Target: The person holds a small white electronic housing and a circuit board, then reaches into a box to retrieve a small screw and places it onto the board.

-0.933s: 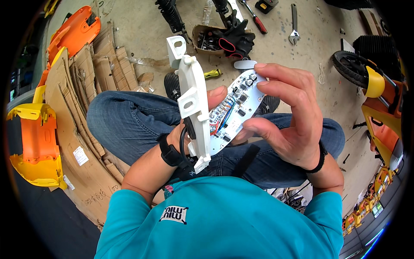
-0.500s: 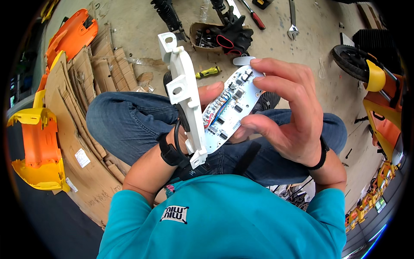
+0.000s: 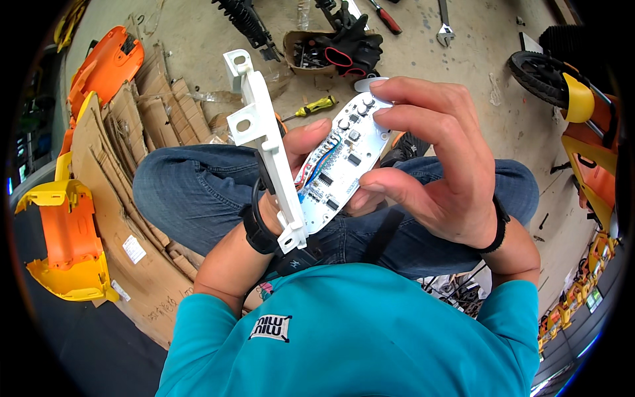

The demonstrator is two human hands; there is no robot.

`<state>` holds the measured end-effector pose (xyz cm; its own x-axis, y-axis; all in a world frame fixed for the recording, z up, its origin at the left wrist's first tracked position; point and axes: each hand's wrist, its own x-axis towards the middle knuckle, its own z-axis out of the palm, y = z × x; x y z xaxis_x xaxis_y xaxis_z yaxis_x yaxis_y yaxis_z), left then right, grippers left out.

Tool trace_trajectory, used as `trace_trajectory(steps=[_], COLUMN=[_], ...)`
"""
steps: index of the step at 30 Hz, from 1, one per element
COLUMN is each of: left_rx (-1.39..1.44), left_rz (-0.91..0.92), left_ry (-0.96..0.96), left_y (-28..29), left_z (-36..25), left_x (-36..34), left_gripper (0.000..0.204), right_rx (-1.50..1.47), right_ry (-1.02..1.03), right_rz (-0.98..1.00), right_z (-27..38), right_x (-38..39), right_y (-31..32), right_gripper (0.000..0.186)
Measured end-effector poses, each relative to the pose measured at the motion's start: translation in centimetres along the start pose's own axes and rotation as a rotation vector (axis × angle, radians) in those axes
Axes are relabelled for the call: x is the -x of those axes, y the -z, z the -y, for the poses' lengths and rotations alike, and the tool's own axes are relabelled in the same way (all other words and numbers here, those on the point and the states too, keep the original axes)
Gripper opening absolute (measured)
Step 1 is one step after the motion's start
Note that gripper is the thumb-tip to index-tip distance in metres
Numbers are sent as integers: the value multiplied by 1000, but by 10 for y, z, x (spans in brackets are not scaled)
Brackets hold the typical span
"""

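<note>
While the right hand (image 3: 446, 162) holds the circuit board (image 3: 344, 169) above the lap (image 3: 192, 175), fingertips and thumb on its edge in a half-spread grip, the wires (image 3: 322, 161) are best kept slack. The left hand (image 3: 305, 140), mostly hidden by the white housing (image 3: 267, 122), has a grip I cannot judge. Cardboard (image 3: 116, 212) lines the left edge of the concrete floor (image 3: 417, 69).

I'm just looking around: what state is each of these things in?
Circuit board: held, component side showing, coloured wires attached.
White plastic housing: tilted on edge, left of the board.
Cardboard box: open, small dark parts inside.
Black gloves: unworn, heaped at the box's right.
Cardboard sheets: flattened, stacked.
Yellow screwdriver: lying on the floor.
Adjustable wrench: lying flat, unheld.
</note>
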<state>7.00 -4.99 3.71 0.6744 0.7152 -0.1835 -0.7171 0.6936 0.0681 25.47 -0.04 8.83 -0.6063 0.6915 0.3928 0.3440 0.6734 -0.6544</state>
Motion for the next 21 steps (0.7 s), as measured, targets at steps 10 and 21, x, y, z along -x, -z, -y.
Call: trace_trajectory(steps=[10, 21], left_rx=[41, 130], left_rz=[3, 46], left_ry=[40, -110], left_y=[7, 14], left_z=[-1, 1], left_x=[3, 13], left_gripper=[68, 61], right_rx=[-9, -62], right_ry=[-12, 2], right_rz=[0, 10], right_z=[2, 2], right_x=[0, -1], right_y=[-1, 1], right_gripper=[50, 46])
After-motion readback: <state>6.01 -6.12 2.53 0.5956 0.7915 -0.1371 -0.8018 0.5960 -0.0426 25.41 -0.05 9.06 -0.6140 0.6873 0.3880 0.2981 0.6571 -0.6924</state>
